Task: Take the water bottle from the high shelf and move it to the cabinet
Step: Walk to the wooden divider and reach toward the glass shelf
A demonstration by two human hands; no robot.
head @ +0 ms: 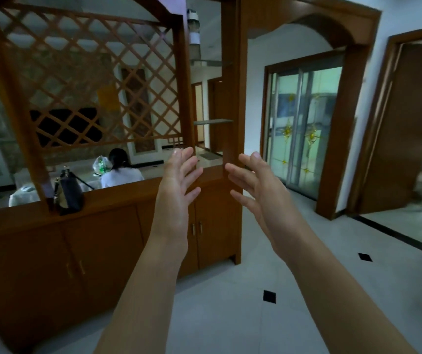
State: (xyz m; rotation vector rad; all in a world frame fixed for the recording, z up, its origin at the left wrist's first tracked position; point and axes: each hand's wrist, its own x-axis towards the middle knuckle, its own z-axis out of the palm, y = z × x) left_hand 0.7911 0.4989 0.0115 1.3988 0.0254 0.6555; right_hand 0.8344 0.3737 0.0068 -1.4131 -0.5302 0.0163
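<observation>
A clear water bottle (194, 34) with a white cap and white band stands upright on the top glass shelf (206, 63) of a wooden room divider. Below it runs the wooden cabinet (107, 238) with its brown counter top. My left hand (179, 182) and my right hand (253, 182) are raised side by side in front of the cabinet's right end, palms facing each other, fingers spread, both holding nothing. They are well below the bottle.
A lower glass shelf (213, 121) sits under the bottle's shelf. A black handbag (68, 194) stands on the cabinet top by the lattice screen (90, 80). A person in white (120, 171) sits beyond the divider. An arched doorway and sliding glass doors (304, 126) lie to the right.
</observation>
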